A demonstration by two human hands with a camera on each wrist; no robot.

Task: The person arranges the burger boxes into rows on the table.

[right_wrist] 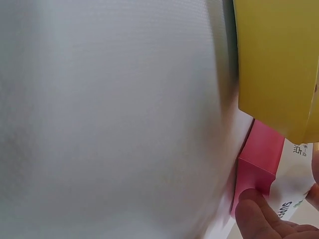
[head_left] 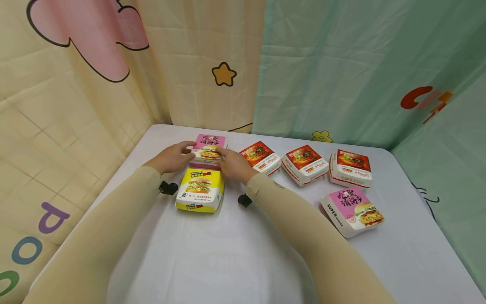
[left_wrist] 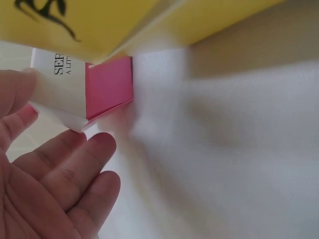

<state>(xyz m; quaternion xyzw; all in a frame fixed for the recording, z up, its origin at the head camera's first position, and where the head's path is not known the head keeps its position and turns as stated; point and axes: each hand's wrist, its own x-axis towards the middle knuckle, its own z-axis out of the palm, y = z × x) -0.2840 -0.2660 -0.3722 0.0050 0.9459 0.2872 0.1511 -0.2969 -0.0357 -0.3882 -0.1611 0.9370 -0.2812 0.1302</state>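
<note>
A pink-topped burger box [head_left: 209, 143] stands at the back left of the table, behind a yellow burger box [head_left: 199, 190]. My left hand [head_left: 172, 157] holds the pink-topped box at its left side, thumb toward the front and a finger toward the back. In the left wrist view, the other fingers [left_wrist: 82, 172] are spread beside the box's deep pink lower part [left_wrist: 109, 84]. From the right side my right hand [head_left: 235, 164] grips the same box, one finger reaching over its top. The right wrist view shows fingertips [right_wrist: 251, 214] against its lower side [right_wrist: 256, 172].
Three red-topped burger boxes stand right of my right hand: one close by [head_left: 260, 156], one in the middle [head_left: 305, 162] and one farther right [head_left: 350, 166]. Another pink-topped box [head_left: 353, 211] lies nearer, at the right. Curtains [head_left: 212, 38] hang behind the white-covered table [head_left: 212, 261].
</note>
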